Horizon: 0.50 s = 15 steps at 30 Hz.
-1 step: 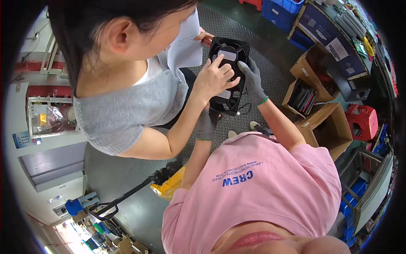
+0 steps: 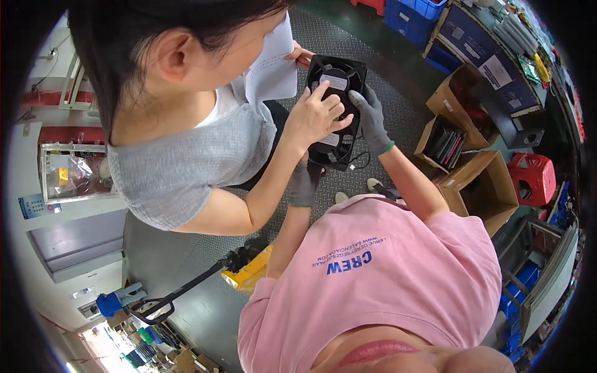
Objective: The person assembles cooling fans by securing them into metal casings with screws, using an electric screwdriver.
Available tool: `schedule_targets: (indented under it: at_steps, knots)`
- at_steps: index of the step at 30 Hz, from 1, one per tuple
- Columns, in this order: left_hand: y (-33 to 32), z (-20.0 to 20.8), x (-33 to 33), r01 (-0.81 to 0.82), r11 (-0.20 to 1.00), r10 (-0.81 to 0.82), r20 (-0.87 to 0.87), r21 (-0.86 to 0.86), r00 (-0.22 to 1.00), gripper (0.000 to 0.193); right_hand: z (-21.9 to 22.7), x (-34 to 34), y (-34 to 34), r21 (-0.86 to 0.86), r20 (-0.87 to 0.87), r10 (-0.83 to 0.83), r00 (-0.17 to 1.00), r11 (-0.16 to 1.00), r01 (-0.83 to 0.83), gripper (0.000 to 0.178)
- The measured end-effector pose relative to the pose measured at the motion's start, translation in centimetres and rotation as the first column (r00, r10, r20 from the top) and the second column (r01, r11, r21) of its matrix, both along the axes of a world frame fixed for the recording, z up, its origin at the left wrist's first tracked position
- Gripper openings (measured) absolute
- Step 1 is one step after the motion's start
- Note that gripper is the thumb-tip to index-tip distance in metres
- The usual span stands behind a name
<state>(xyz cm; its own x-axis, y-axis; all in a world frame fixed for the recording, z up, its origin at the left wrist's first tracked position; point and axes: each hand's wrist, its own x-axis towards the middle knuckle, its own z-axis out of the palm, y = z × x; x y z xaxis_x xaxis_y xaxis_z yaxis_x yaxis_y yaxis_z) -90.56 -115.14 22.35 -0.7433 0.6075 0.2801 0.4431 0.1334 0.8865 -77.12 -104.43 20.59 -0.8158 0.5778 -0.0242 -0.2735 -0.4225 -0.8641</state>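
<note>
A black double fan unit (image 2: 348, 135), with two round fans in a rectangular frame and white labels, is held up in front of me. My right hand (image 2: 373, 120), in a grey glove with a green cuff, grips its right edge, thumb on the upper face. Gloved in grey too, my left hand (image 2: 302, 183) is at the unit's lower left corner, its fingers mostly hidden. A co-worker's bare hand (image 2: 317, 117) lies over the unit, index finger touching the upper label. The co-worker's other hand (image 2: 301, 56) is by the unit's top left corner, beside a written paper sheet (image 2: 272, 65).
Open cardboard boxes (image 2: 482, 193) stand at right, one holding dark flat parts, beside a red plastic stool (image 2: 532, 179). Blue crates (image 2: 411, 22) are at the far right. A pallet truck (image 2: 186, 289) stands behind on the left. The co-worker (image 2: 180, 155) stands close at left.
</note>
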Motion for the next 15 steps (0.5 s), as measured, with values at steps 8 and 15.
schedule_targets:
  at_steps: [8, 15]
  knots:
    - [-1.4, 6.6, 6.0, -0.113, 0.766, -0.581, -0.758, -0.632, 0.297, 0.024, 0.5, -0.7, 2.3, -0.161, 0.089, 0.159, 0.983, 0.977, -0.143, 0.026]
    - [-0.6, 4.9, 6.1, -0.089, 0.803, -0.524, -0.769, -0.589, 0.365, 0.026, 0.7, -1.0, 2.3, -0.206, 0.044, 0.174, 0.984, 0.965, -0.161, 0.016]
